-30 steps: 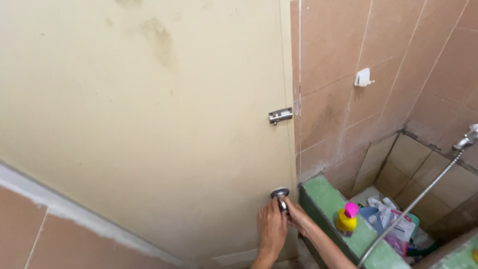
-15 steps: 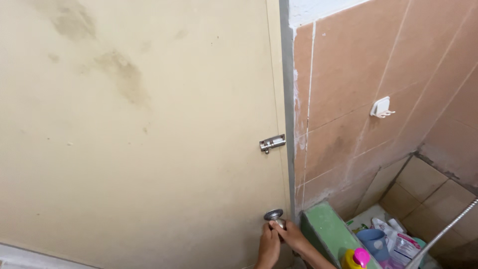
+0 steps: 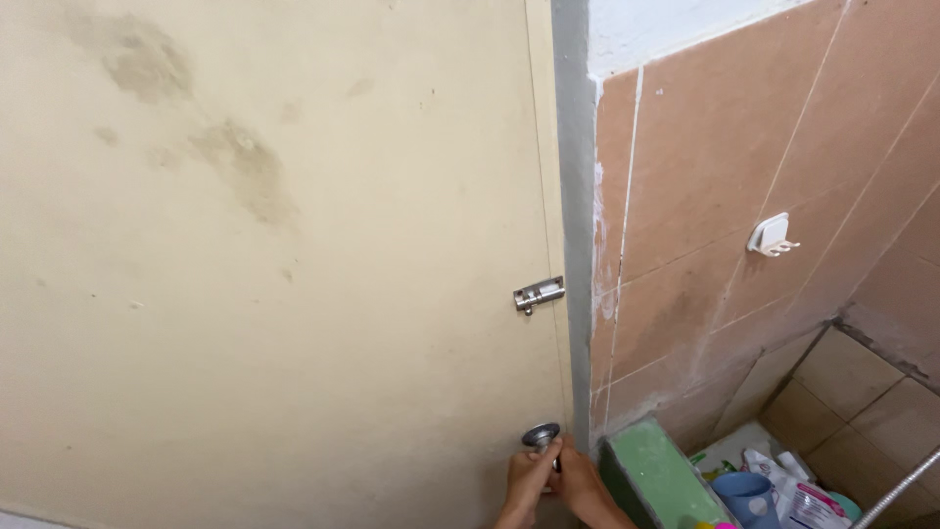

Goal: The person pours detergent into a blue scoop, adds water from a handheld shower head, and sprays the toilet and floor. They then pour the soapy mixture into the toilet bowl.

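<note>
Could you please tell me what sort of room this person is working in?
Most likely a small home bathroom: tiled walls, a metal shower hose, and toiletry bottles by a blue cup beside the door.

Slide bolt (image 3: 539, 294), wall hook (image 3: 771, 236), blue cup (image 3: 742, 493)

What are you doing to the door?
A person has both hands on the round metal door knob of a cream door in a tiled bathroom. The left hand and right hand are pressed together around it, just below the knob's plate. Higher up, a small metal slide bolt sits at the door's edge. To the right is a green ledge with a blue cup beside it.
</note>
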